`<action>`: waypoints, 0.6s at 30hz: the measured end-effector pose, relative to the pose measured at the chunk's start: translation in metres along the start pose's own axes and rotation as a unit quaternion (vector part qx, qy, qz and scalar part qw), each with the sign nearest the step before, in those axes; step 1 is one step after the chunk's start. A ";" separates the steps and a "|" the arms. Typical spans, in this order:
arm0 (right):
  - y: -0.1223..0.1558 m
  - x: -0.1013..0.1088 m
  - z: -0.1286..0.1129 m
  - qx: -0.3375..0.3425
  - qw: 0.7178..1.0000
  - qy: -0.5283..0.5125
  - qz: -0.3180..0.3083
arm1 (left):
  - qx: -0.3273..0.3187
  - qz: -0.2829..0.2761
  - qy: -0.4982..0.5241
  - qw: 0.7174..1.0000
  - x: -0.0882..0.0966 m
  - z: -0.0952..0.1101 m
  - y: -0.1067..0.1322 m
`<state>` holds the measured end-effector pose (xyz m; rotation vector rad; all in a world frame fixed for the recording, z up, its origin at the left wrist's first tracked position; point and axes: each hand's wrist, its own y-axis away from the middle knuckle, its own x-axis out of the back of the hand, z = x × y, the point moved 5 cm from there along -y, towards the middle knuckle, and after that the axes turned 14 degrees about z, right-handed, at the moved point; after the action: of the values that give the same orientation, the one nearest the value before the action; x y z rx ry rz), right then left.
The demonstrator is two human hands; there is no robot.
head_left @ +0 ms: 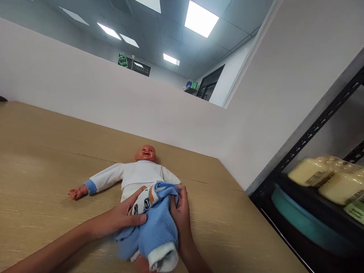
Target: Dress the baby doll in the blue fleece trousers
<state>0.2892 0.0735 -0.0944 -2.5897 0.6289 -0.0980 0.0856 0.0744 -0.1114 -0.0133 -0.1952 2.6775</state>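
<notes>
Flanking doll (141,175): metal shelf (308,138), wall (85,91)

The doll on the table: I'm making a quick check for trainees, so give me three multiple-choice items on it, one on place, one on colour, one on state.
1. Where does the doll lie?
A. on the wooden table
B. on the metal shelf
C. on the floor

2. What colour are the trousers at its waist?
A. red
B. light blue
C. black

3. How do the hands meet the trousers?
A. both lifted clear
B. only one touches
C. the left hand and the right hand both grip the waistband

Answers: 1 A, it lies on its back on the tabletop, head toward the wall. 2 B, the fleece is light blue with white cuffs. 3 C, fingers of each hand curl on the fabric, one on each side.
</notes>
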 end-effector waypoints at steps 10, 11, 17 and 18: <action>-0.028 -0.006 0.015 0.003 0.999 0.036 0.003 | 0.005 0.204 -0.095 0.974 -0.002 0.025 0.001; -0.027 -0.005 0.016 0.001 0.999 0.039 0.010 | -0.011 0.230 -0.130 0.964 0.001 0.025 0.001; -0.023 -0.008 0.016 -0.026 0.998 0.052 0.005 | -0.123 0.258 -0.250 0.925 0.012 0.027 -0.005; -0.024 -0.011 0.016 -0.032 0.998 0.051 0.000 | -0.125 0.257 -0.262 0.922 0.014 0.027 -0.008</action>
<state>0.2923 0.1039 -0.0975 -2.6586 0.6797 -0.2147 0.0759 0.0840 -0.0836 0.6654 -0.8003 3.0921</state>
